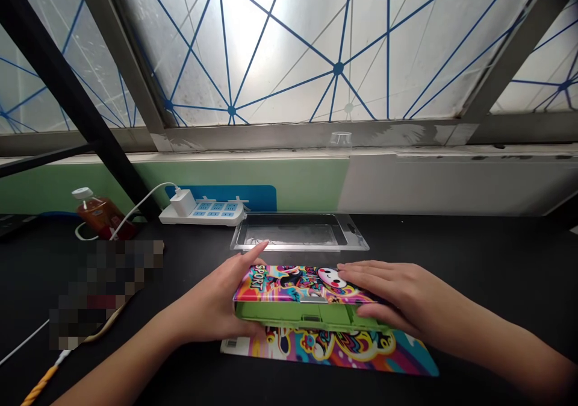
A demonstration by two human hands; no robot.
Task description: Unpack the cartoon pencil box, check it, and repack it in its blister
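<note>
A flat green case with a bright cartoon-printed lid lies on a matching colourful card sheet on the black table. My left hand grips the case's left end, its forefinger stretched out past the corner. My right hand lies on the right part of the lid, fingers flat on top and the thumb against the front green edge. Just behind the case sits a clear plastic packaging tray.
A white power strip with a charger and cable stands at the back left by the green wall. A bottle with orange drink lies further left. A braided yellow cable runs along the near left. A window spans the back.
</note>
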